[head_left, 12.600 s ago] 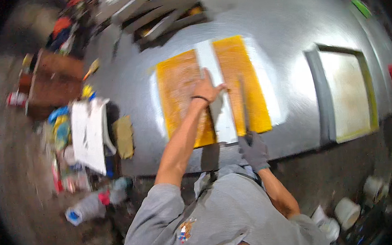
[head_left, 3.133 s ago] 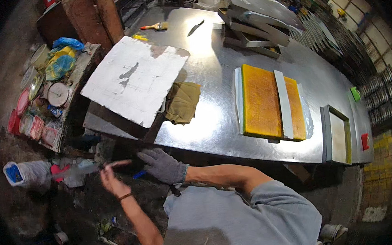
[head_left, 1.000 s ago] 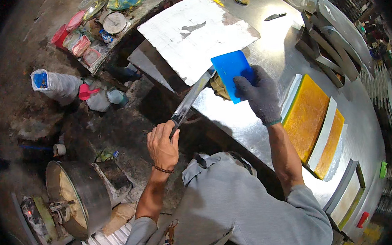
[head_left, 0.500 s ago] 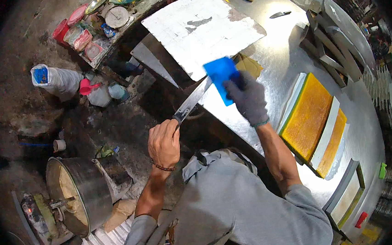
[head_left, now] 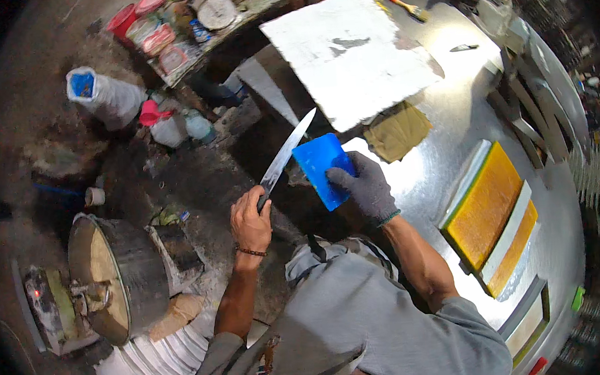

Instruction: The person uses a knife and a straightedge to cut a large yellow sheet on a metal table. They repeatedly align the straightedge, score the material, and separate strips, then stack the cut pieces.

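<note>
Knife (head_left: 289,152) is held by bare L hand (head_left: 251,219), fingers clamped round handle, at approx. ctr of frame. Blue scraper (head_left: 321,166) is gripped just beside it by gloved R hand (head_left: 370,187), thumb on front, other fingers partly hidden. Yellow slab (head_left: 481,205) is laid on table (head_left: 407,189), mid R.

I count two hands, my left hand (head_left: 251,219) and my gloved right hand (head_left: 370,187), with one long knife (head_left: 289,153) and one blue scraper (head_left: 322,168) between them. On the metal table (head_left: 429,170): one brush (head_left: 409,8) and one small blade (head_left: 464,48) toward the far edge, one white board (head_left: 365,76) jutting past the near edge, one olive cloth (head_left: 400,132), one pale strip (head_left: 506,232), one grey frame (head_left: 522,309).
</note>
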A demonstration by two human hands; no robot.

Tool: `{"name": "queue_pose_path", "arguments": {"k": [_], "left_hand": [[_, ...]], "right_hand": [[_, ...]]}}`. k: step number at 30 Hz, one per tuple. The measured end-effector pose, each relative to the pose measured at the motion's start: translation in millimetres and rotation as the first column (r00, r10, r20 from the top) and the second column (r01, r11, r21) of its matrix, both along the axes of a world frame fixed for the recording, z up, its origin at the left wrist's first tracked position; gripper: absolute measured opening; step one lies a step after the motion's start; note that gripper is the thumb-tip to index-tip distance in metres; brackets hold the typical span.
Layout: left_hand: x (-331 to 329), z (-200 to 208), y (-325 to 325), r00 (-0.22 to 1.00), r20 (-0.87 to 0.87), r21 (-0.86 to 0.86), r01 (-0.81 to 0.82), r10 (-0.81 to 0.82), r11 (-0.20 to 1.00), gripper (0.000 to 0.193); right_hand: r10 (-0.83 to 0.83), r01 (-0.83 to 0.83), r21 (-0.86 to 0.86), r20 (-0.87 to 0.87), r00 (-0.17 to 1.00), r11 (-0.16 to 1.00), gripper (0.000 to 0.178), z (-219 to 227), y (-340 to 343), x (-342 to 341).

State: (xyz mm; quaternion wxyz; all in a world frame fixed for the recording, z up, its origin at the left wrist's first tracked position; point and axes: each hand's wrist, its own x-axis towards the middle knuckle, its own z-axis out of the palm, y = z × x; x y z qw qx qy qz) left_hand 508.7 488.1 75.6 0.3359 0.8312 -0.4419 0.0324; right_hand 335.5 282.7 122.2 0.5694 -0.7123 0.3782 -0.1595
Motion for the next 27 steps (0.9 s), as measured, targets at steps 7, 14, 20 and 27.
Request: {"name": "queue_pose_path", "arguments": {"k": [7, 14, 20, 27], "left_hand": [[16.6, -50.8, 83.7, 0.932, -0.223, 0.145, -0.26, 0.287, 0.955, 0.038], [11.6, -47.6, 122.5, 0.898, -0.087, 0.096, -0.423, 0.431, 0.901, 0.039], [30.2, -30.0, 84.9, 0.883, -0.254, 0.194, -0.353, 0.394, 0.915, 0.032], [0.2, -1.7, -33.7, 0.817, -0.538, -0.247, 0.081, -0.206, 0.966, 0.033]], "right_hand": [[-0.078, 0.048, 0.469, 0.046, 0.996, 0.882, 0.035, -171.6, -30.9, 100.1], [0.14, -0.497, -0.495, -0.594, 0.792, 0.713, 0.022, -172.9, -88.4, 219.6], [-0.149, -0.037, -0.411, -0.412, 0.899, 0.911, 0.035, -167.0, -61.8, 189.8], [0.135, -0.243, 0.322, 0.322, 0.937, 0.915, 0.041, -63.4, 73.8, 56.3]]}}
